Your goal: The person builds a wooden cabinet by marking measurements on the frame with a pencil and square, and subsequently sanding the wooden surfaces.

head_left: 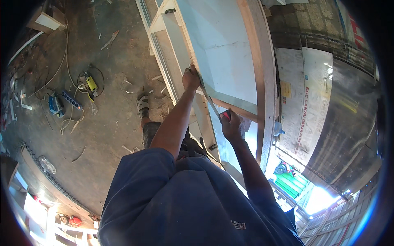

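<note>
Measuring seems the step in hand: the right hand (234,126) has its fingers clamped around what is probably a red-and-black tape measure (224,116), beside the wooden frame (257,61). Its strip runs toward the left hand (191,79), whose finger closure I cannot tell. Next calls for keeping the strip straight.

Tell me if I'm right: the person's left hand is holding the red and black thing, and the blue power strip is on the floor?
Not quite: the head view shows the right hand holding the red and black thing, not the left hand. The blue power strip is on the floor, as you said.
</note>
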The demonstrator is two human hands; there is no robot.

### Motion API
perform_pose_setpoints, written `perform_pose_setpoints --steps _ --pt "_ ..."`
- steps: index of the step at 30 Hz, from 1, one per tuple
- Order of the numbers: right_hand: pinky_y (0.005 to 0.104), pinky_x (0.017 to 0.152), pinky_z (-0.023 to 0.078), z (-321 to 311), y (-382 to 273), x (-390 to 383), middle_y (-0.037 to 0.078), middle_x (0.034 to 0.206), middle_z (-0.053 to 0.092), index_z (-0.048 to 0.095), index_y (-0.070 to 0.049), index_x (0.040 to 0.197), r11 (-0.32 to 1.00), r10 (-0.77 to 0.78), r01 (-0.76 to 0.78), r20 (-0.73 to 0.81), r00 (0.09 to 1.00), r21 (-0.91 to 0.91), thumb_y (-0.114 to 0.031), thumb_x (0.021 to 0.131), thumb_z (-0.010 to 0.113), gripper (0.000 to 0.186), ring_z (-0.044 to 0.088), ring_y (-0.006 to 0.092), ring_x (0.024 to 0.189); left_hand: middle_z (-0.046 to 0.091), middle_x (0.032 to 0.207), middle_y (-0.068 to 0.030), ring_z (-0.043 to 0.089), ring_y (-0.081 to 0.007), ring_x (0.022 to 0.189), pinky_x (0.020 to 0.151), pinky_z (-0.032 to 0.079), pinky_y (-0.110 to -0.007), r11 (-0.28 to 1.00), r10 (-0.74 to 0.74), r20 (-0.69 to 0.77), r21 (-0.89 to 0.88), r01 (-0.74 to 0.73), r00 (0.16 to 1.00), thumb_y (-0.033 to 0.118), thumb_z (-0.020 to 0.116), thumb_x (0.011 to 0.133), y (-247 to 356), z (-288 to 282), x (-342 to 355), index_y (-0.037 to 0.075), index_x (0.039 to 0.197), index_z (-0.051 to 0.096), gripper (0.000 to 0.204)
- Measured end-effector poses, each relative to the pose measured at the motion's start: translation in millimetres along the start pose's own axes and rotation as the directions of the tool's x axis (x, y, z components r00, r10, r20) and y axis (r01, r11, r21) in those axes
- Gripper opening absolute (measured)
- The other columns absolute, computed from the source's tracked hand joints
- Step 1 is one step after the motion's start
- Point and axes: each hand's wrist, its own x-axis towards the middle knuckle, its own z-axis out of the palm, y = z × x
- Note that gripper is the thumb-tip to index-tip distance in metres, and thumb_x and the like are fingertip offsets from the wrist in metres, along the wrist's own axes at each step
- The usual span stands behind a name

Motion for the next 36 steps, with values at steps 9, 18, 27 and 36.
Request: perform_pose_setpoints --steps 9,18,27,36 --pt "0.0454 0.066 0.052 33 9 4 0.02 0.081 0.068 0.061 -0.002 0.105 0.995 -0.096 0.098 -0.058 0.994 0.036 -0.013 0.091 0.062 0.018 0.068 0.0397 0.076 0.071 0.1 -0.029 0.07 -0.0424 0.098 0.089 0.054 -0.051 0.999 -0.047 0.075 0.001 0.047 0.996 0.057 0.035 0.105 -25 -17 22 -0.004 0.11 0.066 0.069" --pt "0.0472 0.065 0.05 2 7 -20 0.021 0.076 0.066 0.063 -0.004 0.085 0.996 0.055 -0.056 -0.023 0.998 -0.069 -0.02 0.09 0.069 0.019 0.067 0.0413 0.074 0.072 0.103 -0.0253 0.069 -0.0428 0.102 0.091 0.052 -0.05 0.99 0.064 0.046 0.126 -0.07 0.997 0.058 0.047 0.097 -25 -6 -19 0.0 0.101 0.073 0.063" --pt "0.0483 0.063 0.049 15 32 -40 0.019 0.074 0.066 0.061 -0.004 0.083 1.0 0.01 -0.009 -0.024 1.0 0.006 -0.022 0.089 0.07 0.021 0.067 0.0402 0.071 0.072 0.1 -0.0258 0.069 -0.0438 0.1 0.089 0.053 -0.052 0.958 0.128 0.087 0.246 -0.146 0.988 0.058 0.04 0.1 -55 -11 -29 0.003 0.101 0.073 0.064" --pt "0.048 0.065 0.052 44 52 -41 0.022 0.074 0.067 0.067 -0.006 0.088 0.997 0.077 -0.077 0.046 0.996 -0.002 -0.018 0.087 0.072 0.014 0.067 0.043 0.072 0.073 0.1 -0.0246 0.068 -0.0436 0.1 0.091 0.053 -0.051 0.96 -0.065 0.024 0.274 0.056 0.998 0.057 0.038 0.102 -87 -9 -26 0.003 0.106 0.074 0.065"
